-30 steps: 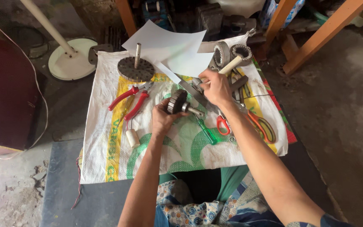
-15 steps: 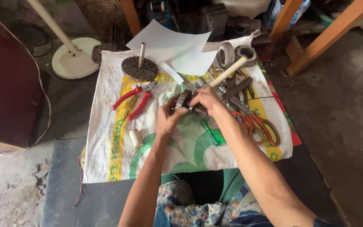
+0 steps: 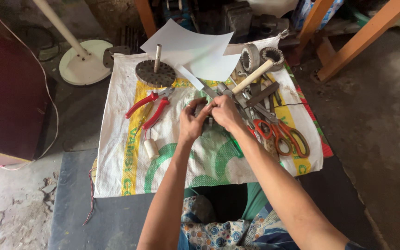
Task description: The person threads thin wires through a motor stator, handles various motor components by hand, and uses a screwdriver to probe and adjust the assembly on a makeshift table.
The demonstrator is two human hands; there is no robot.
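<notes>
You sit over a grey concrete floor (image 3: 385, 139), cracked at lower left. Dark red cabinet (image 3: 5, 92) on your left; orange wooden legs (image 3: 362, 41) upper right. Soft daylight.

One package material is in view: a woven sack (image 3: 116, 153), opened flat and spread as a mat on the surface. It is white, with a yellow band running near to far along its left part, green curved print at its near middle, and a red edge at the right. The printed side faces up. At the far right, behind an orange wooden leg, a blue and white printed package (image 3: 305, 10) stands partly hidden; its shape cannot be determined. No signs or screens are in view.
</notes>
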